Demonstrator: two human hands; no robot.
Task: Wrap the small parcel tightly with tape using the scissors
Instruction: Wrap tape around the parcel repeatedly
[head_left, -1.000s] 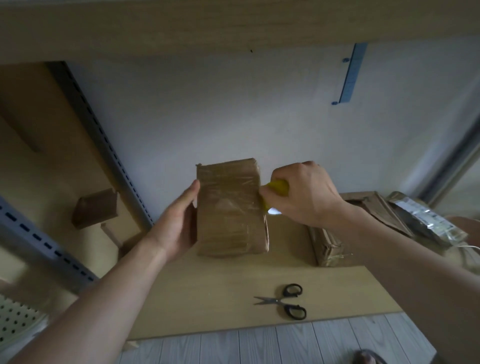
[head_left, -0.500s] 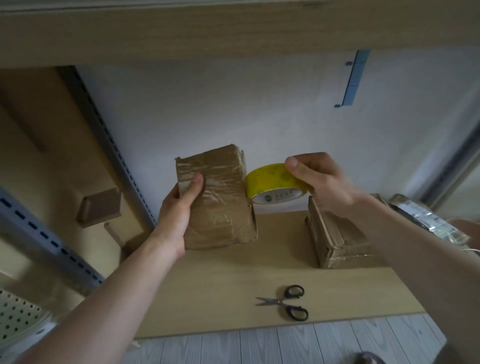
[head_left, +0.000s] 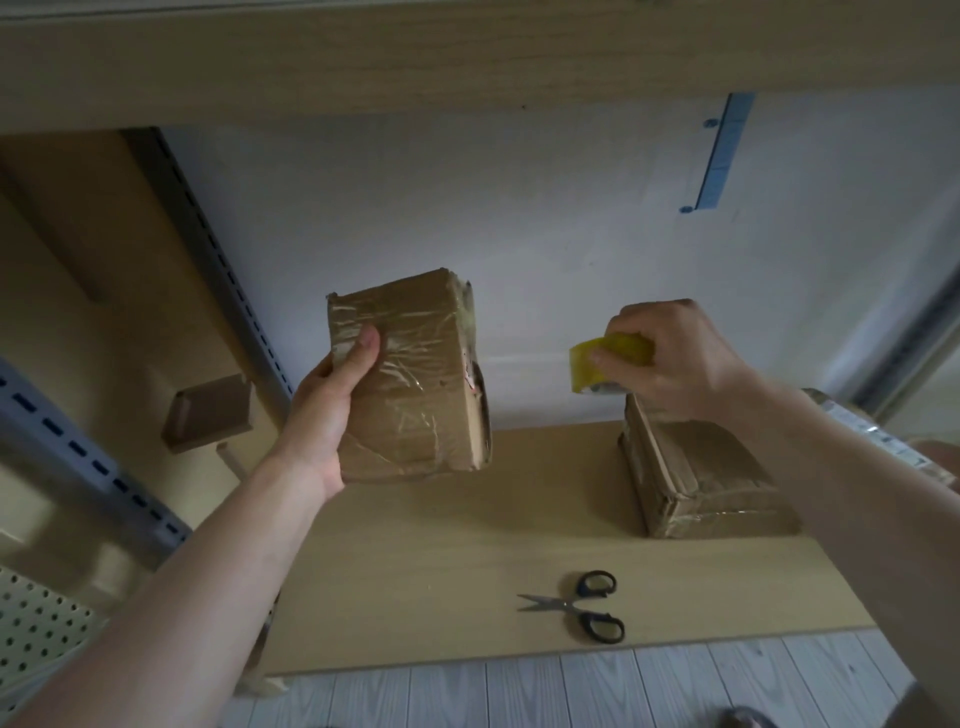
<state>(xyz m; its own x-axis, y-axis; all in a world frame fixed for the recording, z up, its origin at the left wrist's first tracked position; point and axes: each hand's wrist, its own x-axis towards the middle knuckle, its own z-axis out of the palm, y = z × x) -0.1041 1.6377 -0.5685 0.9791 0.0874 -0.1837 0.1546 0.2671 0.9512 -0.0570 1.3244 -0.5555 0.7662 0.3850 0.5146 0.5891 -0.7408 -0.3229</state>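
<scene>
My left hand (head_left: 332, 400) holds the small brown cardboard parcel (head_left: 415, 384) upright in the air, thumb across its taped front face. Clear tape shines over the parcel's surface. To the right, my right hand (head_left: 670, 358) grips the yellow tape roll (head_left: 597, 364), well apart from the parcel; a faint clear strip seems to stretch between roll and parcel. The black-handled scissors (head_left: 582, 605) lie shut on the wooden shelf (head_left: 426, 582), near its front edge, untouched.
A second taped brown parcel (head_left: 701, 478) sits on the shelf at the right, below my right hand. A plastic-wrapped package (head_left: 872, 436) lies at the far right. A small cardboard box (head_left: 208, 415) sits at the left, beyond the metal upright (head_left: 208, 260). Pale floorboards (head_left: 571, 691) show below.
My right hand has carried the tape roll away to the right of the parcel. My left hand has turned the parcel and shifted its thumb onto the front face.
</scene>
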